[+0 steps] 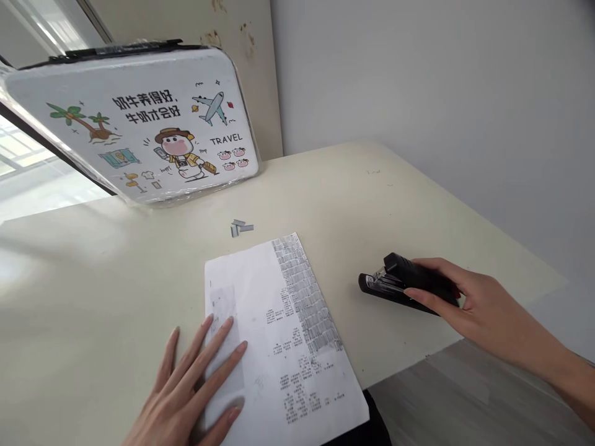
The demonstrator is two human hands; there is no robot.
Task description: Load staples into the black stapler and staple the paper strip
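Note:
My right hand (460, 297) is wrapped round a black stapler (409, 282), whose jaw points left and gapes a little. The stapler is apart from the printed paper (264, 347), to the right of it. Dense rows of metal staples (307, 297) cover the paper's upper right edge, beside lines of print. My left hand (195, 384) lies with fingers spread across the lower left part of the sheet. The paper's near end reaches past the table's front edge.
Several short strips of staples (240, 227) lie beyond the paper on the pale table (344, 198). A white cartoon-printed case (139, 130), wrapped in clear plastic, stands at the back left. A grey wall (418, 80) rises behind the table's right side.

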